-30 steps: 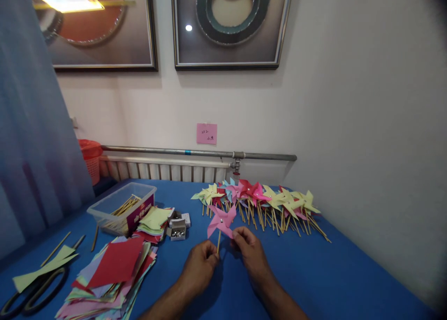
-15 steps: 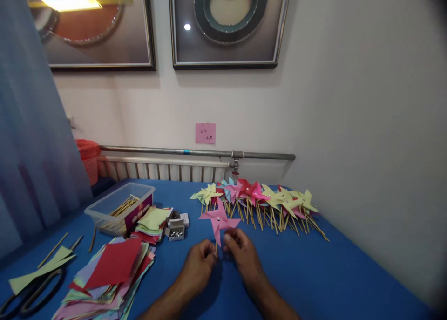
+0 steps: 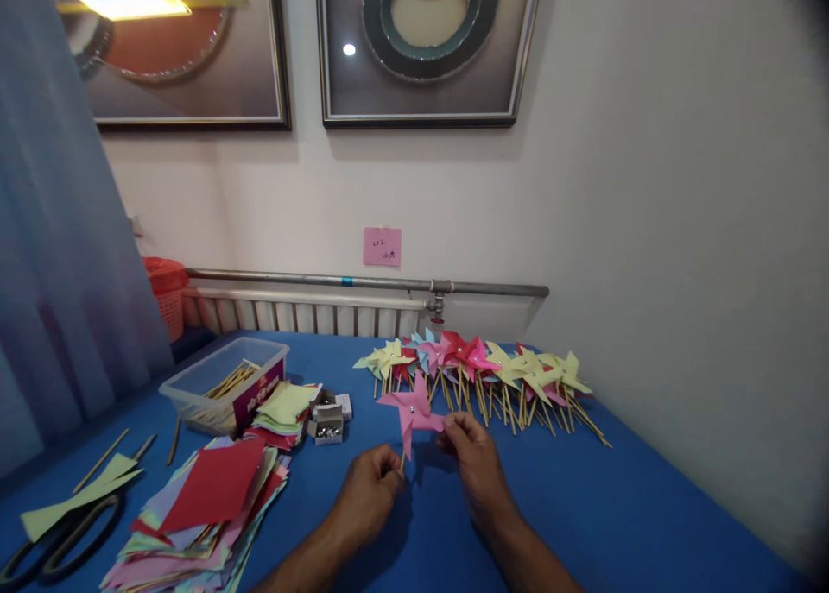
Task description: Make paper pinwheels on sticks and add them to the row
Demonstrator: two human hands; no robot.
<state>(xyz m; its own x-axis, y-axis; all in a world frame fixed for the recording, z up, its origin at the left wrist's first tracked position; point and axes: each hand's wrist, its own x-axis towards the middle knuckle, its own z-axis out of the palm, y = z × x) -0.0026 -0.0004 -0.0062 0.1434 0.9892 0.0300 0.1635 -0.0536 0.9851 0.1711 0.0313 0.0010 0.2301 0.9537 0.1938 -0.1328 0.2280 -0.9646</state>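
The pink paper pinwheel [image 3: 412,410] stood just below the centre of the frame, above the blue tabletop [image 3: 622,507], and the likeliest trouble lay in its thin blades. The right hand [image 3: 475,457] had its fingertips pinched on the tip of the blade pointing right; a hard tug there could have creased or torn the paper, or pulled the blade loose from the silver pin at the hub. The left hand [image 3: 369,489] was closed round the bottom of the thin wooden stick, which showed only as a short pale length between the knuckles and the paper, so the whole wheel sat above and slightly right of that grip, top-heavy on a slender stem. A loose pinch could have let the stick turn or tip, and too much side force could have snapped it.

Behind the hands, in the middle of the frame, the row of finished pinwheels [image 3: 479,369] lay close together with sticks pointing toward the viewer; a wide sweep of either hand could have knocked them out of line. At the lower left lay the stack of coloured paper squares [image 3: 207,498], the small box of pins [image 3: 329,424] beside it, the clear tub of sticks [image 3: 224,386] further back, and the scissors [image 3: 61,541] at the left edge, all well apart from both hands
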